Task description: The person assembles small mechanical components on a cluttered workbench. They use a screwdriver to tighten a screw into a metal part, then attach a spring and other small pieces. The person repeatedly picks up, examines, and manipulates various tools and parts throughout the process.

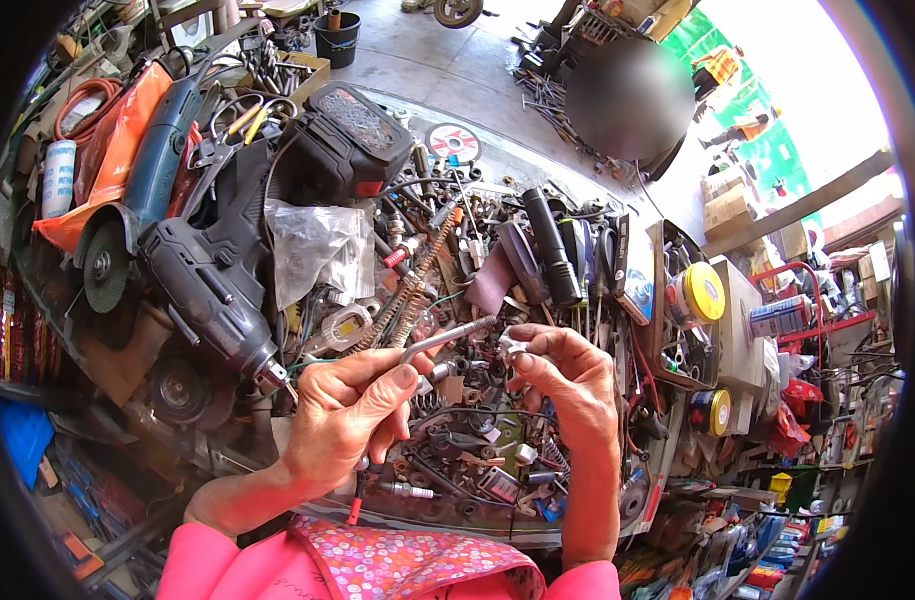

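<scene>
Between the thumb and fingers of my left hand is a bent metal rod with a threaded end pointing right. My right hand pinches a small silvery metal piece, perhaps a nut, close to that threaded end but apart from it. Both hands are above a workbench heaped with loose metal parts. Just beyond my left hand lie long coil springs. A spark plug and a red-tipped tool are near the bench's front edge.
To the left are a black cordless drill and a blue angle grinder. A clear plastic bag and a black flashlight lie farther back. Yellow-lidded tins stand at the right. Beyond the bench is a grey floor.
</scene>
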`<state>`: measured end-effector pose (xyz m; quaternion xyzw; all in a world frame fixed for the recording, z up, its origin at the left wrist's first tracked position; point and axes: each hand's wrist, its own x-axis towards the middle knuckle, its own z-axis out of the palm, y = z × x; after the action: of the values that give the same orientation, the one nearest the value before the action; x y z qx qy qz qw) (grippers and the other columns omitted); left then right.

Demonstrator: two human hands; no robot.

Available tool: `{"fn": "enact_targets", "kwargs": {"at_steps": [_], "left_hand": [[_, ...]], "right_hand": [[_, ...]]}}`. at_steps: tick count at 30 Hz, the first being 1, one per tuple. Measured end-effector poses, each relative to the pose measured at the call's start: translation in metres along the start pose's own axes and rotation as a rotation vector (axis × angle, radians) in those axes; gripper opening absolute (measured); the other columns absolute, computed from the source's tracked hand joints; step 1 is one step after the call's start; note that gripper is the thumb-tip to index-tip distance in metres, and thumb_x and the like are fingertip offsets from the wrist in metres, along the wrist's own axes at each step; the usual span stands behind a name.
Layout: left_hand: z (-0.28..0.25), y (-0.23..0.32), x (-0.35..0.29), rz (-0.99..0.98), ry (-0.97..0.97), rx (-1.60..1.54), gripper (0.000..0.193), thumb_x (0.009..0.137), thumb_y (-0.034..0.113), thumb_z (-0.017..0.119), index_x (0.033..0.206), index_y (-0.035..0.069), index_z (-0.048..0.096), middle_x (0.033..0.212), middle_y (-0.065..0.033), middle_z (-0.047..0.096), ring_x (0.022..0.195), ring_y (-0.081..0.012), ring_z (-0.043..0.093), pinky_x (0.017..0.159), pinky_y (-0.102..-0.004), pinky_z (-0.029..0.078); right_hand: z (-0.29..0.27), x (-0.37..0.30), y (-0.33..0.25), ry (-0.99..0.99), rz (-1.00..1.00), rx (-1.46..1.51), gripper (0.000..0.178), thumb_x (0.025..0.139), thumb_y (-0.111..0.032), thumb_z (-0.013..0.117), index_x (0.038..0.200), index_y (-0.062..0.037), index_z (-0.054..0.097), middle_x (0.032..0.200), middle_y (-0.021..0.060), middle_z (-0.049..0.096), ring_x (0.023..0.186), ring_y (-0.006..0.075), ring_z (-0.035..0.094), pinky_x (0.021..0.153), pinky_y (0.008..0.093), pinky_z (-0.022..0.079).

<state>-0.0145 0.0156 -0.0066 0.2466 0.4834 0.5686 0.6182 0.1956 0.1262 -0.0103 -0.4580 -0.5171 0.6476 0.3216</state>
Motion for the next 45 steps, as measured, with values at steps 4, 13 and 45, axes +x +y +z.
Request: {"fn": "enact_targets", "kwargs": {"at_steps": [4, 13, 45], "left_hand": [[0.002, -0.003, 0.001, -0.027, -0.037, 0.025, 0.025, 0.097, 0.019, 0.059, 0.111, 0.0, 0.067, 0.061, -0.0016, 0.059, 0.042, -0.0025, 0.046, 0.038, -0.0172, 0.034], [0.002, -0.005, 0.001, -0.043, -0.103, 0.119, 0.027, 0.097, 0.021, 0.059, 0.11, -0.001, 0.067, 0.061, -0.0001, 0.059, 0.043, -0.0013, 0.046, 0.039, -0.0169, 0.034], [0.001, -0.002, -0.001, -0.027, -0.043, 0.044, 0.028, 0.098, 0.023, 0.058, 0.11, -0.001, 0.066, 0.061, -0.0005, 0.059, 0.042, -0.0016, 0.045, 0.039, -0.0171, 0.033]], "right_hand": [[-0.003, -0.011, 0.006, -0.061, 0.081, 0.339, 0.019, 0.087, -0.001, 0.066, 0.09, -0.0012, 0.047, 0.104, 0.0282, 0.064, 0.072, 0.0236, 0.07, 0.051, 0.0262, 0.056], [0.026, -0.035, 0.002, 0.18, -0.217, 0.186, 0.039, 0.08, 0.004, 0.072, 0.115, 0.0055, 0.056, 0.091, 0.0206, 0.07, 0.064, 0.0199, 0.069, 0.051, 0.026, 0.055], [0.021, -0.031, 0.013, 0.119, -0.38, -0.863, 0.023, 0.077, -0.008, 0.079, 0.095, -0.0001, 0.068, 0.074, 0.0048, 0.066, 0.058, 0.0079, 0.061, 0.052, 0.0234, 0.048]]}}
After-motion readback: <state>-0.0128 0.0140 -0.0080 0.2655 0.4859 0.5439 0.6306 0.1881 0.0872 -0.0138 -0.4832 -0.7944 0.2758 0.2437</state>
